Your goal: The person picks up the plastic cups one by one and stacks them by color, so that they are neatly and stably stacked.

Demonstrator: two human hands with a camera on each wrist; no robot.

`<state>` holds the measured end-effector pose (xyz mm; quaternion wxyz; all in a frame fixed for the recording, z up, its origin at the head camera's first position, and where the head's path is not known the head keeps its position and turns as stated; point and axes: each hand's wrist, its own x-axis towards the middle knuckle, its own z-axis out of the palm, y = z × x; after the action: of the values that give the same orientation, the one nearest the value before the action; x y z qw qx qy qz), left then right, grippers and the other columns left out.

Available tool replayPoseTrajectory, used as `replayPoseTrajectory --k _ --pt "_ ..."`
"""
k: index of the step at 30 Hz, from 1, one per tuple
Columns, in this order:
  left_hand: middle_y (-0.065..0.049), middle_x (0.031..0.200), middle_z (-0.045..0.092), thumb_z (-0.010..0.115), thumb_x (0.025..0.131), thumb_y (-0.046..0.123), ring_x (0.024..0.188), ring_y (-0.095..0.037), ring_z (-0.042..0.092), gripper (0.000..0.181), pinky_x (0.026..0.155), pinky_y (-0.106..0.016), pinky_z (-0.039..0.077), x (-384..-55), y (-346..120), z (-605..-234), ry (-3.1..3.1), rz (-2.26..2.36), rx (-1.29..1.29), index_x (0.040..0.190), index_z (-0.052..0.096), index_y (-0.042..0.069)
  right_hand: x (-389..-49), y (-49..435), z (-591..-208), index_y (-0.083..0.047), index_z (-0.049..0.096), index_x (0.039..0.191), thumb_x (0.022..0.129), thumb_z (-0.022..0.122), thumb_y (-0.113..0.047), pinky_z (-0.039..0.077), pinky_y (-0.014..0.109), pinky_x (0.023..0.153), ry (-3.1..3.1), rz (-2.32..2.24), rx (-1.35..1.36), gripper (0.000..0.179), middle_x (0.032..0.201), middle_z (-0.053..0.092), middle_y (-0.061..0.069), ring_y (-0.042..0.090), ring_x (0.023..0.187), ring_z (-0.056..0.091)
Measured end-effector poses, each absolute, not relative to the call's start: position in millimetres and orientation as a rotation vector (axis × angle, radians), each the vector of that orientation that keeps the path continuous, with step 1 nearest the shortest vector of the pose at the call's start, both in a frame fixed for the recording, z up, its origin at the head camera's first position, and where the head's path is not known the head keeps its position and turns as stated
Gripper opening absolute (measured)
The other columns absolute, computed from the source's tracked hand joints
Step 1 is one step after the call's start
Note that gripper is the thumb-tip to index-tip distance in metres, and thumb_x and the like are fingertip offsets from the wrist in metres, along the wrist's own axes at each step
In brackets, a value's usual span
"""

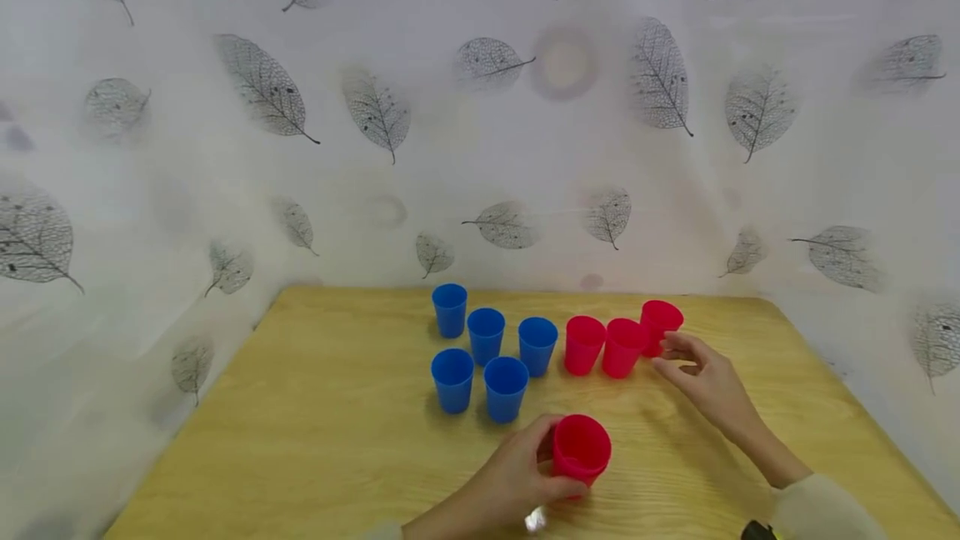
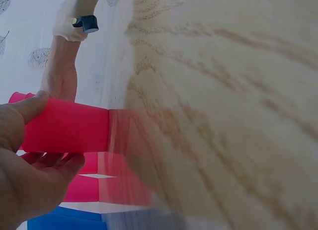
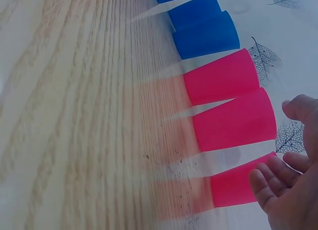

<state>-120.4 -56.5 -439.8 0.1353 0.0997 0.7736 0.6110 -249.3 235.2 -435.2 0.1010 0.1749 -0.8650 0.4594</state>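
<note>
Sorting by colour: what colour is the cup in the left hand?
Red cup, clearest in the head view.

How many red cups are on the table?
4. Three stand in a row at the back right, the right hand beside the last. The fourth is near the front, held by the left hand. None looks hidden.

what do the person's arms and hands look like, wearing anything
Both hands are bare. The right hand leads to a pale cream sleeve with a black wrist device strapped at its cuff. The left hand shows a small shiny object at its wrist; no glove.
</note>
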Motion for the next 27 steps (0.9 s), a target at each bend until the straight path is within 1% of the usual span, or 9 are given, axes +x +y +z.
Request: replayPoseTrajectory --k 5,11,18,20,22,24,27 --pt "0.016 0.121 0.064 0.088 0.084 0.013 0.112 -0.004 0.063 0.057 0.094 -0.025 0.057 -120.9 -52.1 -440.2 2.197 1.785 0.326 0.132 0.059 0.02 -246.6 239.1 -437.7 0.013 0.053 0.138 0.096 0.075 -0.012 0.05 0.006 0.079 -2.57 1.367 0.51 0.054 0.125 0.066 0.028 -0.004 0.1 0.06" --pt "0.017 0.121 0.063 0.089 0.083 0.014 0.113 -0.003 0.061 0.059 0.094 -0.025 0.057 -125.3 -51.7 -439.3 2.23 1.764 0.322 0.133 0.059 0.022 -253.0 236.0 -434.8 0.013 0.053 0.14 0.096 0.076 -0.014 0.05 0.006 0.079 -2.584 1.347 0.53 0.056 0.126 0.065 0.028 0.0 0.1 0.06" --pt "0.014 0.126 0.064 0.088 0.084 0.013 0.117 -0.004 0.062 0.06 0.097 -0.024 0.055 -131.5 -54.3 -438.1 2.257 1.764 0.378 0.135 0.058 0.02 -262.9 232.6 -432.1 0.013 0.051 0.141 0.097 0.075 -0.016 0.05 0.007 0.08 -2.57 1.388 0.545 0.058 0.125 0.065 0.029 -0.011 0.097 0.055" --pt "0.014 0.126 0.064 0.088 0.084 0.012 0.117 -0.004 0.062 0.059 0.097 -0.024 0.055 -130.2 -54.8 -438.6 2.251 1.772 0.385 0.135 0.058 0.019 -263.0 231.7 -434.1 0.014 0.05 0.141 0.097 0.075 -0.016 0.05 0.007 0.08 -2.588 1.395 0.538 0.059 0.126 0.064 0.029 -0.01 0.098 0.055" --pt "0.013 0.126 0.064 0.087 0.084 0.011 0.117 -0.004 0.062 0.059 0.098 -0.023 0.054 -128.0 -55.5 -439.2 2.249 1.78 0.391 0.135 0.058 0.018 -262.7 230.1 -435.7 0.013 0.05 0.142 0.097 0.075 -0.017 0.05 0.007 0.081 -2.608 1.395 0.524 0.06 0.127 0.064 0.029 -0.004 0.1 0.058" --pt "0.012 0.127 0.064 0.087 0.084 0.011 0.118 -0.005 0.062 0.059 0.098 -0.023 0.054 -125.8 -56.1 -439.9 2.244 1.793 0.395 0.135 0.058 0.017 -262.1 228.2 -436.8 0.013 0.049 0.142 0.097 0.075 -0.017 0.05 0.007 0.081 -2.622 1.398 0.512 0.061 0.128 0.064 0.029 0.007 0.103 0.062" --pt "0.012 0.126 0.064 0.087 0.085 0.011 0.117 -0.004 0.062 0.058 0.098 -0.023 0.054 -122.3 -57.2 -441.1 2.245 1.797 0.383 0.134 0.058 0.017 -260.9 224.9 -438.7 0.014 0.049 0.142 0.097 0.075 -0.016 0.05 0.007 0.081 -2.63 1.402 0.505 0.061 0.127 0.064 0.029 0.023 0.107 0.064"
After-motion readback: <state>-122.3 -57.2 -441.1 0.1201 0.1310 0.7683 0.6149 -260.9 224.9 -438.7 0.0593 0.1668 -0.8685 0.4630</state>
